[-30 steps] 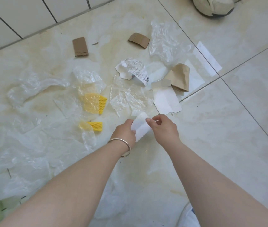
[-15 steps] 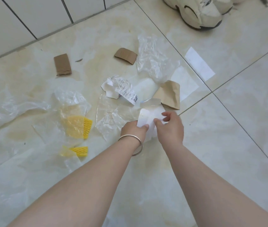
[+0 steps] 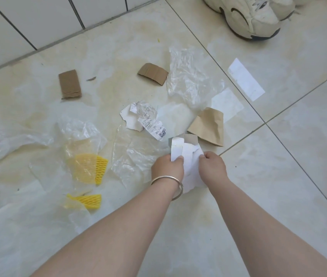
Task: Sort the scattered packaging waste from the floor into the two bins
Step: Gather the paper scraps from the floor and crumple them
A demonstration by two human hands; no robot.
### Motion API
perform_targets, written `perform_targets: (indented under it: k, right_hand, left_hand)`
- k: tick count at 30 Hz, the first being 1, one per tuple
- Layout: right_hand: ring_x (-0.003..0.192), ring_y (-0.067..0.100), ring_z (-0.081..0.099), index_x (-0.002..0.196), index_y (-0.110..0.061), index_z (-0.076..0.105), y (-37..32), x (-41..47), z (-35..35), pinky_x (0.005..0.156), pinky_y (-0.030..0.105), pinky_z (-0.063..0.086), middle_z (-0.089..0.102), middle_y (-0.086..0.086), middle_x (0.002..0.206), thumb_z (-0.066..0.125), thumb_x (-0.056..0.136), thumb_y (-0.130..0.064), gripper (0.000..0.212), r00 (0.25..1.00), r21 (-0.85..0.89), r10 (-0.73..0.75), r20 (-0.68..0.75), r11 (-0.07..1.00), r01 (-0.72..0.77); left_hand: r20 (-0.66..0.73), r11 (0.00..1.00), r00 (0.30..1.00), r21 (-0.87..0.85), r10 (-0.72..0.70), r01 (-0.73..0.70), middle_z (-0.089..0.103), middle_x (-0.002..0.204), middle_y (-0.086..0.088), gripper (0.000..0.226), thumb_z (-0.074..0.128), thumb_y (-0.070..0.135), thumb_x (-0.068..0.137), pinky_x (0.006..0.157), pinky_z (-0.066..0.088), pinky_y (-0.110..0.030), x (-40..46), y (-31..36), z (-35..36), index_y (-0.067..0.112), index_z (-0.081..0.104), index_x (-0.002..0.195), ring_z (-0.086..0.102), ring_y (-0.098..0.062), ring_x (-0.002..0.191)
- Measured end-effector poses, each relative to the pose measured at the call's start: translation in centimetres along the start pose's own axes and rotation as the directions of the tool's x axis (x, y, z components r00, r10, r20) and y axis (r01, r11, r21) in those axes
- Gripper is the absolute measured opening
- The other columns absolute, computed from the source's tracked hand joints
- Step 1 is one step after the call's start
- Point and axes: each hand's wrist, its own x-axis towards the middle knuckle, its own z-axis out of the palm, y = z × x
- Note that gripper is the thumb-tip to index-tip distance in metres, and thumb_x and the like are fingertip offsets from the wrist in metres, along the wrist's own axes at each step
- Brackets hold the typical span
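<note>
My left hand (image 3: pixel 167 167) pinches a small white paper strip (image 3: pixel 176 149), held upright. My right hand (image 3: pixel 212 166) grips a larger white paper sheet (image 3: pixel 191 166) that hangs between both hands. Just beyond them lie a brown paper piece (image 3: pixel 208 126), a crumpled receipt (image 3: pixel 148 120) and clear plastic film (image 3: pixel 134 154). Two cardboard scraps (image 3: pixel 69 83) (image 3: pixel 152 73) lie farther back. Yellow foam net pieces (image 3: pixel 90 168) (image 3: pixel 87 201) sit to the left under plastic. No bin is in view.
More clear plastic (image 3: pixel 190 76) and thin film (image 3: pixel 12 142) spread over the beige tile floor. A white strip (image 3: pixel 246 78) lies at the right. A pale sneaker (image 3: pixel 252 17) stands at the top right. The white tiled wall (image 3: pixel 28 21) runs along the back left.
Both hands moved forward to the white sheet on the floor; my right hand took hold of it while my left kept the small strip. The view shifted forward.
</note>
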Motion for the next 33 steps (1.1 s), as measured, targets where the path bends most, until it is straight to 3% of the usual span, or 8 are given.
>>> perform_targets:
  k: [3,7,9,12,16,20,22,33]
  right_hand:
    - [0.073,0.023,0.043,0.082,-0.011,0.054,0.1,-1.0,0.1,0.056,0.027,0.031,0.049,0.003,0.076,0.035,0.093,-0.013,0.021,1.000,0.091,-0.002,0.014,0.996,0.001]
    - [0.073,0.019,0.046,0.074,-0.015,0.053,-1.6,-2.2,0.1,0.059,0.028,0.033,0.053,0.000,0.077,0.042,0.093,-0.022,0.024,0.986,0.106,-0.136,-0.101,0.983,0.147]
    - [0.092,0.020,0.053,0.092,-0.017,0.059,-2.9,-2.2,0.2,0.071,0.027,0.036,0.059,0.001,0.099,0.048,0.092,-0.025,0.014,0.950,0.061,-0.201,-0.238,0.973,0.221]
    - [0.119,0.027,0.042,0.121,-0.016,0.050,-4.4,-1.1,0.0,0.088,0.034,0.038,0.045,0.008,0.127,0.056,0.088,-0.024,0.035,0.886,-0.117,-0.229,-0.404,0.973,0.199]
    - [0.125,0.031,0.032,0.138,-0.027,0.033,-5.8,0.7,-0.1,0.099,0.042,0.037,0.031,0.008,0.139,0.059,0.084,-0.025,0.060,0.889,-0.308,-0.236,-0.392,0.944,0.114]
    - [0.127,0.031,0.031,0.144,-0.026,0.023,-6.3,2.3,0.2,0.098,0.042,0.036,0.032,0.008,0.140,0.061,0.082,-0.027,0.072,0.923,-0.319,-0.165,-0.347,0.947,0.050]
    - [0.125,0.031,0.033,0.142,-0.021,0.026,-6.4,2.7,0.5,0.096,0.042,0.037,0.034,0.009,0.138,0.061,0.081,-0.024,0.070,0.920,-0.345,-0.169,-0.354,0.938,0.039]
    - [0.117,0.031,0.045,0.136,-0.017,0.036,-7.6,3.6,2.5,0.085,0.035,0.042,0.032,0.009,0.136,0.064,0.082,-0.021,0.061,0.933,-0.273,-0.249,-0.261,0.946,0.176]
  left_hand:
    - [0.002,0.998,0.999,-0.052,0.047,-0.047,0.068,0.101,-0.014,0.016,0.056,0.028,0.088,0.089,0.051,-0.039,-0.8,-0.2,-0.6,0.016,0.066,0.083,0.061,-0.035,0.100]
    - [-0.044,0.974,0.979,-0.101,0.200,-0.204,0.065,0.105,-0.008,0.022,0.057,0.027,0.089,0.085,0.045,-0.031,-1.5,0.3,-1.5,0.014,0.064,0.106,0.059,-0.028,0.101]
    - [-0.090,0.956,0.961,-0.115,0.260,-0.269,0.062,0.102,-0.002,0.025,0.058,0.023,0.088,0.078,0.040,-0.026,-1.4,0.9,-2.2,0.019,0.058,0.113,0.056,-0.024,0.094]
    - [-0.165,0.947,0.959,-0.188,0.230,-0.259,0.054,0.097,0.000,0.050,0.062,0.018,0.086,0.077,0.039,-0.025,-0.6,2.1,-3.7,0.036,0.041,0.128,0.054,-0.023,0.088]
    - [-0.228,0.950,0.958,-0.215,0.176,-0.226,0.051,0.093,0.003,0.071,0.066,0.021,0.084,0.086,0.043,-0.026,1.7,3.3,-5.6,0.032,0.029,0.143,0.056,-0.022,0.093]
    - [-0.321,0.969,0.934,-0.131,0.157,-0.208,0.063,0.094,-0.006,0.024,0.061,0.026,0.087,0.080,0.044,-0.030,5.1,3.6,-7.5,0.011,0.064,0.105,0.061,-0.033,0.100]
    - [-0.351,0.975,0.927,-0.118,0.134,-0.186,0.064,0.105,-0.019,0.026,0.060,0.028,0.087,0.081,0.046,-0.033,6.5,3.5,-7.9,0.004,0.066,0.093,0.060,-0.038,0.099]
    - [-0.257,0.976,0.942,0.062,0.216,-0.207,0.025,0.146,0.002,0.029,0.060,0.032,0.086,0.107,0.037,-0.037,9.4,4.2,-9.6,0.010,0.067,0.104,0.045,-0.023,0.127]
